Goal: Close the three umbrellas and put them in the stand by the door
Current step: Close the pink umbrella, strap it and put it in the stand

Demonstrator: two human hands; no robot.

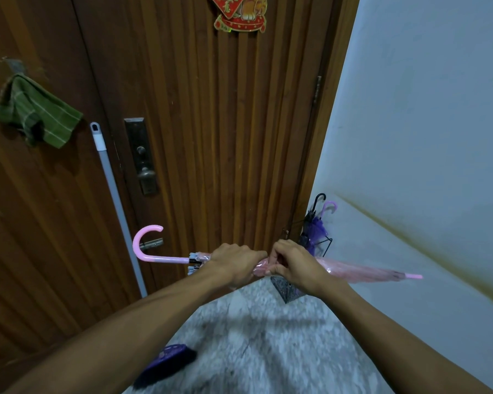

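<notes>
I hold a folded pink umbrella (362, 270) level in front of the door, its hooked handle to the left and its tip to the right. My left hand (235, 261) grips the gathered canopy near the handle end. My right hand (292, 265) pinches the canopy just beside it. In the corner by the door a dark wire stand (286, 288) holds a black umbrella (310, 214) and a purple umbrella (320, 227), both folded and upright. My right hand hides part of the stand.
A brown wooden door (225, 137) fills the view ahead, with a lock plate (141, 157). A grey broom pole (117, 206) leans on it at the left. A purple brush head (165, 365) lies on the speckled floor. A white wall (424, 137) stands at the right.
</notes>
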